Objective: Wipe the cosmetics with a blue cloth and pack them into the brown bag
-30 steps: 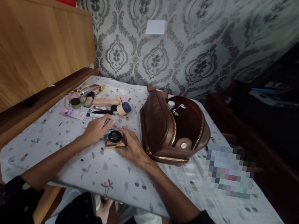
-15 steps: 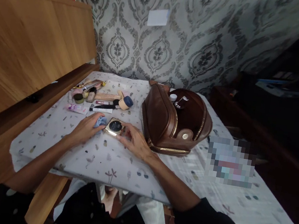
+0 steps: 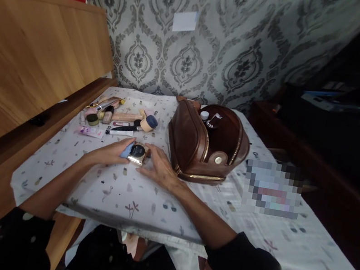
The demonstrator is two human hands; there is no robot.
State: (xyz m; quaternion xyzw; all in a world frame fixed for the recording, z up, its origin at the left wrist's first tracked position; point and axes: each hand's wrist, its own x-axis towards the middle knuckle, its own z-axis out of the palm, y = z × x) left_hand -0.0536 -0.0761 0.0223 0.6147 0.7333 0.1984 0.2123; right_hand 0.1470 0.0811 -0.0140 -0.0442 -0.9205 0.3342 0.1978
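A single gold compact [image 3: 137, 152] sat between the two hands, near the middle of the patterned tablecloth [image 3: 154, 204], left of the bag. Its round black emblem faced upward and its gold front edge faced the wearer. The outline looked close to square, so no clear long axis could be made out; the front edge ran roughly from left to right. Whether it rested on the cloth or was slightly raised could not be told.

The left hand [image 3: 109, 153] was closed around one light-blue cloth [image 3: 126, 150], which lay against the compact's left side. The right hand [image 3: 162, 170] was curved at the other side, forefinger by the compact's far right corner and thumb spread nearer the wearer; its grip could not be judged. The hands were apart, with the compact between them.

One brown leather cosmetic bag [image 3: 186, 138] stood to the right, gaping open, with one snap tab [image 3: 219, 159] at the front of the opening. Two items showed inside: one white cap [image 3: 204, 115] and one shiny-topped container [image 3: 214, 121].

Beyond the left hand lay a cluster of cosmetics, among them two lidded jars, one blue-lidded [image 3: 149, 123] and one green-lidded [image 3: 93, 119], and one pink-and-white tube [image 3: 91, 132], its length running left to right.
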